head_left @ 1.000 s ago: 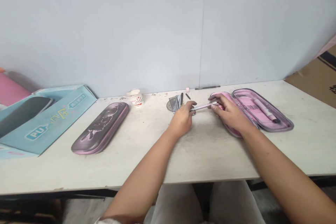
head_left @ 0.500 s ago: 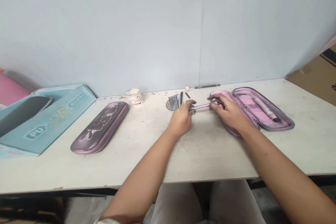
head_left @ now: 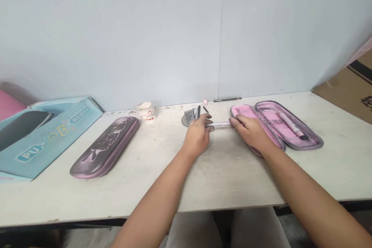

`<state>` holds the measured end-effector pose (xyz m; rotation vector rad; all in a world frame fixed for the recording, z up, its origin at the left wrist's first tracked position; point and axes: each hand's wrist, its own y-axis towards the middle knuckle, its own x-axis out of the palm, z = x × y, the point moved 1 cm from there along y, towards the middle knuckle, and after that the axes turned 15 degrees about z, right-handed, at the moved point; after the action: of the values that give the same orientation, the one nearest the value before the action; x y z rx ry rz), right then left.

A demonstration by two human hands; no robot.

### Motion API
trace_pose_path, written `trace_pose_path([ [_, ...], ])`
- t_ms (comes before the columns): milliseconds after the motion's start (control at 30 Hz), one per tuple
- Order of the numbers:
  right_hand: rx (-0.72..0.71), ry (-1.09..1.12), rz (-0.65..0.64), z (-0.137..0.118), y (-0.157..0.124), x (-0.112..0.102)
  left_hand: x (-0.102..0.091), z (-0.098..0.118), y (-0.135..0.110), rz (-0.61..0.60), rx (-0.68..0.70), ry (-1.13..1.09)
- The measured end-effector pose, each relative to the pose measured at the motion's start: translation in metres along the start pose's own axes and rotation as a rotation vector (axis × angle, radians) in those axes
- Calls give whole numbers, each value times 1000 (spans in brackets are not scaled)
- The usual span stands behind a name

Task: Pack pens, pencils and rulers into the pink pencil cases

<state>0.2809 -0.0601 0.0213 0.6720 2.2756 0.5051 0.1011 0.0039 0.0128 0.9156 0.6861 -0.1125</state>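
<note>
A slim pale pink-purple pen stretches level between my two hands above the table. My left hand is closed on its left end, and my right hand pinches its right end. Partly behind my right hand lies an open pencil case with pink lining. A thick pink marker with a black tip rests in its right half. Just beyond my left hand are grey transparent rulers and a dark stick-like piece, partly covered by the hand.
A closed dark pencil case lies to the left, with a paper cup behind it. A blue box stands far left. Near the wall are a small pink block and a dark thin pen. A cardboard box is at right.
My right fingers have closed more tightly around the pen's right end. The pen stays between both hands. The whole view has shifted slightly, with the table lower in the picture.
</note>
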Motion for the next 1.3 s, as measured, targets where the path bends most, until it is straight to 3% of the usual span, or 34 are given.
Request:
trace_pose_path([
  [133,75,72,-64,3,-1,4,-3,2,1,120,169,158],
  [300,259,217,-182,9,-3,7,-6,5,-2,205,273,263],
  [400,289,267,-10,10,-1,6,-9,10,-2,325,216,257],
  [500,211,289,141,7,0,6,-9,13,-2,385,64,164],
  [567,106,252,106,2,-1,8,-6,13,-2,313,-29,19],
  [700,-63,147,-82,-11,-7,20,3,9,-1,128,-199,-333],
  [800,-82,177,-156,-15,-10,24,5,7,0,118,-319,-454],
  [867,-44,245,-148,-13,-9,22,5,7,0,146,-364,-386],
  [1000,134,494,42,-3,-1,12,5,13,-2,145,-198,-74],
  [1133,263,848,292,5,8,6,7,22,-8,39,9,75],
  [1300,316,1045,356,7,12,6,8,26,-11,-38,128,111],
])
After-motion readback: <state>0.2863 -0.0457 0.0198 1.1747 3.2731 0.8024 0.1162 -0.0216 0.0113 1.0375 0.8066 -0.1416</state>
